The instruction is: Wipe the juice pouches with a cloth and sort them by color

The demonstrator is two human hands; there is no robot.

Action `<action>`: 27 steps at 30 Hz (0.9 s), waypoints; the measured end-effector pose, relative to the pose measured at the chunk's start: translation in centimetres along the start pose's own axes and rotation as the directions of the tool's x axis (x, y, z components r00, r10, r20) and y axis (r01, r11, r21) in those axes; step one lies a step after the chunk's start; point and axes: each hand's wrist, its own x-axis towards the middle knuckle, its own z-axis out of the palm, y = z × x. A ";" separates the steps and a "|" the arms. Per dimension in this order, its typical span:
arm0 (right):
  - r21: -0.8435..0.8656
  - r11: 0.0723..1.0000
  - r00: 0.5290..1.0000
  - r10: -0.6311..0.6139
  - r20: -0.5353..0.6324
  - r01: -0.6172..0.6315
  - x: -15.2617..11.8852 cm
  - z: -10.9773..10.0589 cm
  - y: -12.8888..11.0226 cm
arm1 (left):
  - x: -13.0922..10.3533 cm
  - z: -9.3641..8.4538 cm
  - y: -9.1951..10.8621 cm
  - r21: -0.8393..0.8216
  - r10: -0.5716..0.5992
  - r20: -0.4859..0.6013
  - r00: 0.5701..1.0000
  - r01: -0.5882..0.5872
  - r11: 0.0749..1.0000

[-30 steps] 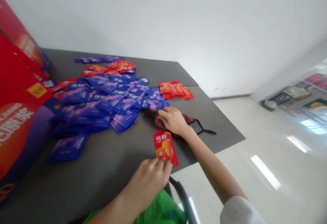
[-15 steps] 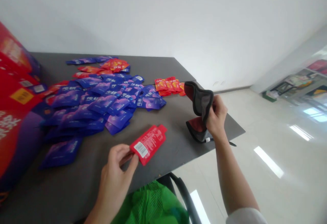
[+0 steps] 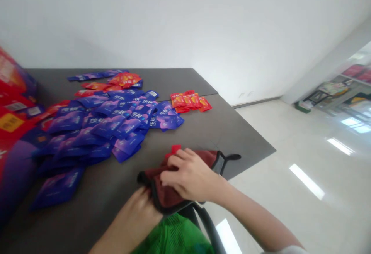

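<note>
Right hand: the right hand (image 3: 188, 176) lies over the brown-red cloth (image 3: 168, 196), fingers bent and slightly apart on its top; whether they clamp it I cannot tell
Left hand: the left hand (image 3: 139, 211) is at the cloth's left part, its fingers hidden under the fabric, so their state cannot be told
Cloth: dark edging runs round it, and a black strap (image 3: 232, 157) sticks out to the right over the table (image 3: 232, 130); its near part reaches the table's near edge
Red packet: a red packet (image 3: 175, 148) shows just beyond the right hand's fingers, mostly hidden by cloth and hand
Blue packets: a wide heap of blue packets (image 3: 110, 124) covers the left part of the table, with red and orange packets (image 3: 124, 79) at its far side
Small group: overlapping red packets (image 3: 188, 101) lie near the table's right edge, just right of the heap
Open room: bare grey surface separates heap and cloth, and more runs right of the cloth to the table's corner
Edges: the far edge meets a white wall (image 3: 174, 22); the right edge slants toward a glossy floor (image 3: 269, 130); a red box (image 3: 11, 122) bounds the left side
Near side: green mesh (image 3: 176, 232) and a black curved bar (image 3: 207, 219) sit below the edge
</note>
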 end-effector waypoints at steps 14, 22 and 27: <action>-0.136 0.960 0.969 0.237 -0.064 -0.244 0.9 -0.8 4.3 | 3.8 -0.5 5.3 0.131 -0.124 -0.033 0.992 0.127 0.983; -0.083 0.997 0.980 0.021 0.198 -0.004 0.1 2.5 2.4 | 3.5 -0.2 5.3 0.176 0.018 -0.055 0.998 -0.008 0.984; -0.218 0.965 0.978 0.172 0.121 -0.143 2.9 3.5 6.8 | 3.8 -1.9 3.9 0.032 0.033 -0.079 0.996 -0.030 0.999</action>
